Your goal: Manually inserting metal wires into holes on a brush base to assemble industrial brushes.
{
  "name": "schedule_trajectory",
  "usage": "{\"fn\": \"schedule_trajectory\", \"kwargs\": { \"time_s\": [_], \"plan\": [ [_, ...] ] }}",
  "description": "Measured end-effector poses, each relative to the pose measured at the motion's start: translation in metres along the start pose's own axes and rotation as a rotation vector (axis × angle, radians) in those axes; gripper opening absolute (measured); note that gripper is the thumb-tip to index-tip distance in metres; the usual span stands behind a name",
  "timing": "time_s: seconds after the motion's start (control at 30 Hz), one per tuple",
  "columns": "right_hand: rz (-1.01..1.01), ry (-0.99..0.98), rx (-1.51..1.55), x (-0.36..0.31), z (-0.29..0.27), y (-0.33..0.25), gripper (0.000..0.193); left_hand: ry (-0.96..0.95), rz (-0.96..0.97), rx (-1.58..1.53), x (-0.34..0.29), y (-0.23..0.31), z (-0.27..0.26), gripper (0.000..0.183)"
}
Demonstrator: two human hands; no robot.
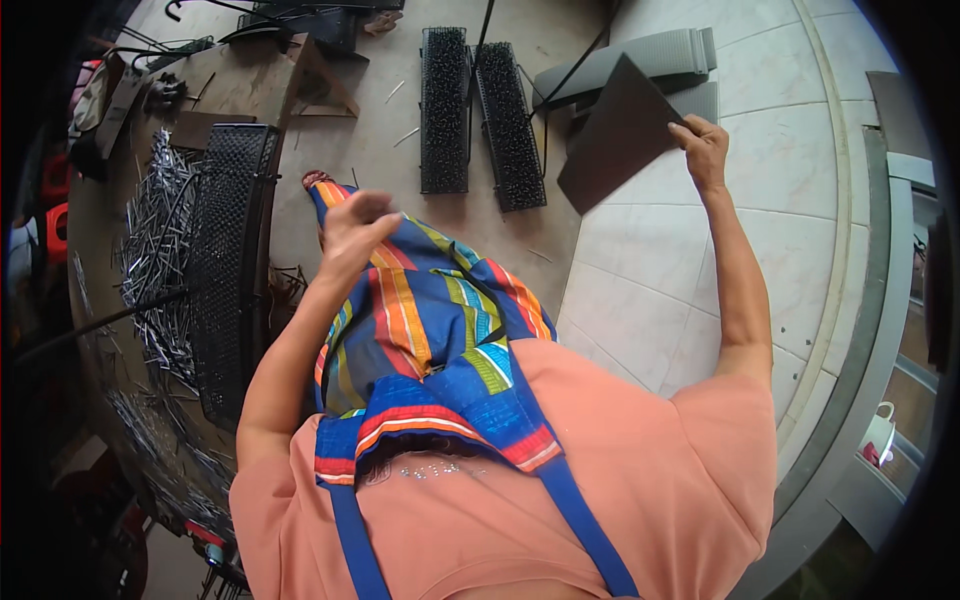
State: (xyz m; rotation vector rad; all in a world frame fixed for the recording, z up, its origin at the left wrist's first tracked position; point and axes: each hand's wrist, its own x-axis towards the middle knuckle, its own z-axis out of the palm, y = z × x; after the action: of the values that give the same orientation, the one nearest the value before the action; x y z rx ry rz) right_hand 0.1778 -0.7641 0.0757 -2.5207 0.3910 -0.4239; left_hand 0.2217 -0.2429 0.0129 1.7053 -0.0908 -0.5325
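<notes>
A thin, dark rectangular sheet (617, 137) hangs tilted above the floor on the right, pinched at its right corner by my right hand (703, 150). My right arm is stretched out to that side. Over my lap, my left hand (352, 235) is raised with nothing in it, its thumb apart from the loosely bent, slightly blurred fingers. Beneath it spreads my striped blue, orange and green apron (400, 310). Left of that hand stands a long black mesh basket (232, 270), apart from it, at the edge of the work table.
A heap of thin metal strips (160, 250) lies on the table (245, 75) at the left. Two long black racks packed with small dark pieces, a left one (444, 110) and a right one (509, 125), stand on the floor ahead. Grey ridged panels (640, 68) lie beyond the sheet.
</notes>
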Motion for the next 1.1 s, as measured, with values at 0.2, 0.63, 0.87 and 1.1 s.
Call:
{"fn": "schedule_trajectory", "kwargs": {
  "time_s": [0.2, 0.63, 0.87, 1.1],
  "plan": [
    [-0.334, -0.371, 0.375, -0.019, -0.010, -0.183, 0.034, -0.047, 0.327, 0.138, 0.029, 0.006, 0.083, 0.082],
    [-0.047, -0.977, 0.754, -0.029, 0.188, -0.228, 0.021, 0.548, 0.096, -0.751, -0.051, 0.028, 0.004, 0.034],
    [0.276, -0.805, 0.792, -0.071, 0.316, -0.206, 0.023, 0.845, 0.078, -1.104, -0.037, 0.056, -0.068, 0.043],
    [0.488, -0.393, 0.871, -0.030, 0.304, -0.143, 0.028, 0.751, -0.056, -0.644, -0.056, 0.053, -0.169, 0.036]
  ]
}}
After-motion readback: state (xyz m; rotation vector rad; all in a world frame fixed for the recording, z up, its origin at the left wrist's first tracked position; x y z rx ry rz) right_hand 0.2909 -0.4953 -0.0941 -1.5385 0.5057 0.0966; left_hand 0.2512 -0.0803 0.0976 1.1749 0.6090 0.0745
